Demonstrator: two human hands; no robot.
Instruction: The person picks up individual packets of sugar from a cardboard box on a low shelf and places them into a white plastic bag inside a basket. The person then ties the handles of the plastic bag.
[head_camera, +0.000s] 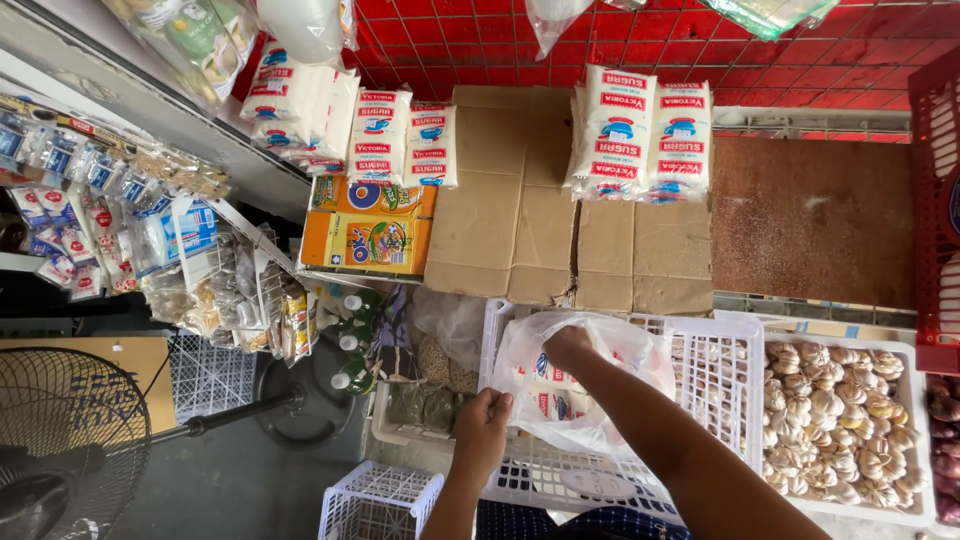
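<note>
At the bottom centre of the frame the left hand (483, 425) is closed on the near edge of a thin clear plastic bag (590, 385), pinching the film between thumb and fingers. Just above and right of it, the right hand (568, 347) curls over the bag's far rim, its fingers tucked into the opening; whether it also holds a packet inside cannot be told. The bag sits in a white slotted plastic crate (720, 370) at lower centre, and white packets with red and blue print show through the film.

To do this well, the left hand should hold the mouth taut and low so the film does not fold over the right hand, and the weight should rest on the crate floor, since such thin plastic likely stretches or tears if lifted by one edge.

At lower right, a second white crate holds garlic bulbs (840, 420). Lower left stands a black fan (60, 430). Higher in the frame lie flattened cardboard sheets (520, 220), orange boxes (370, 235) to their left, and stacks of white sugar packets (640, 135) at upper centre, against red floor tiles (800, 50) along the top edge.
</note>
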